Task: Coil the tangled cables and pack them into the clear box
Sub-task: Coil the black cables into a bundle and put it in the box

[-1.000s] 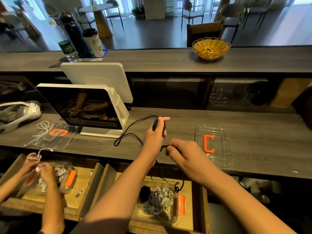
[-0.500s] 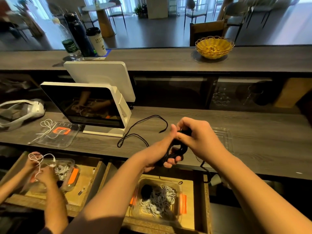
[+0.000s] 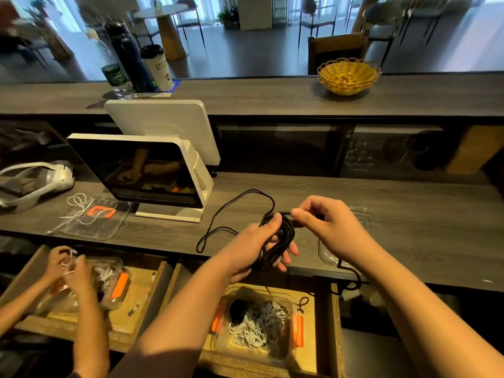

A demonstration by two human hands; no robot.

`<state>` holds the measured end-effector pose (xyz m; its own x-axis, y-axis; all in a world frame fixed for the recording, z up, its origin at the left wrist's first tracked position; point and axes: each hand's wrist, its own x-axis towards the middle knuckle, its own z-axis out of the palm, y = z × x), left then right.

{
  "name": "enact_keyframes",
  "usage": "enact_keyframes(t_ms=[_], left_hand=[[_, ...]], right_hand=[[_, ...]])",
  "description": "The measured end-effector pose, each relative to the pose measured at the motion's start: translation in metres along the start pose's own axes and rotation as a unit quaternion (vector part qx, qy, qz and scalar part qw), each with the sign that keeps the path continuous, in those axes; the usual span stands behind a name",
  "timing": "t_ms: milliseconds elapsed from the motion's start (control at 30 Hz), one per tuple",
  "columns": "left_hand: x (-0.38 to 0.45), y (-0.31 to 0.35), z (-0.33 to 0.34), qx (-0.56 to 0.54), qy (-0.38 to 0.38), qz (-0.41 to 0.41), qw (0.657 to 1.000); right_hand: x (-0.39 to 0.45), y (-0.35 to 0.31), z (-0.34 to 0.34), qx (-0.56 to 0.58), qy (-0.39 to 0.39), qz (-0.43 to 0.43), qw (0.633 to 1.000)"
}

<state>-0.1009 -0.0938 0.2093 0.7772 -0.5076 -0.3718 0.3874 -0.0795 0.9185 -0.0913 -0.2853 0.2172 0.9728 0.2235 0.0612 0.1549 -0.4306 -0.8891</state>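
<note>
The clear box, orange-latched, sits in an open drawer holding white and grey coiled cables plus a black bundle. Above the grey woodgrain tabletop, the left hand grips a looped black cable; the right hand pinches its strand

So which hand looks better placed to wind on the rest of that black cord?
The right hand, probably. It already pinches the loose cord beside the bundle, while the left hand is busy gripping the bundle.
</note>
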Motion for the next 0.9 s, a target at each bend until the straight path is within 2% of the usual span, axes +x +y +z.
enact_keyframes(t_ms=[167, 267, 433, 567, 733, 900], left_hand=[[0.004, -0.009, 0.003, -0.086, 0.038, 0.033, 0.995], [0.005, -0.009, 0.005, -0.171, 0.062, 0.051, 0.982], [0.011, -0.007, 0.001, -0.309, 0.101, 0.063, 0.944], [0.016, -0.006, 0.005, -0.435, 0.113, 0.075, 0.890], [0.022, -0.008, 0.010, -0.478, 0.155, 0.091, 0.860], [0.025, -0.005, 0.004, -0.519, 0.220, 0.110, 0.819]], right_hand=[[0.002, 0.004, 0.006, 0.003, 0.048, 0.023, 0.999], [0.000, 0.004, 0.013, 0.006, 0.046, 0.040, 0.998], [-0.005, 0.006, 0.025, 0.000, 0.017, 0.059, 0.998], [-0.006, 0.005, 0.037, 0.011, -0.016, 0.074, 0.997], [-0.012, 0.005, 0.051, 0.006, -0.035, 0.090, 0.995], [-0.018, 0.004, 0.058, -0.031, -0.108, 0.095, 0.989]])
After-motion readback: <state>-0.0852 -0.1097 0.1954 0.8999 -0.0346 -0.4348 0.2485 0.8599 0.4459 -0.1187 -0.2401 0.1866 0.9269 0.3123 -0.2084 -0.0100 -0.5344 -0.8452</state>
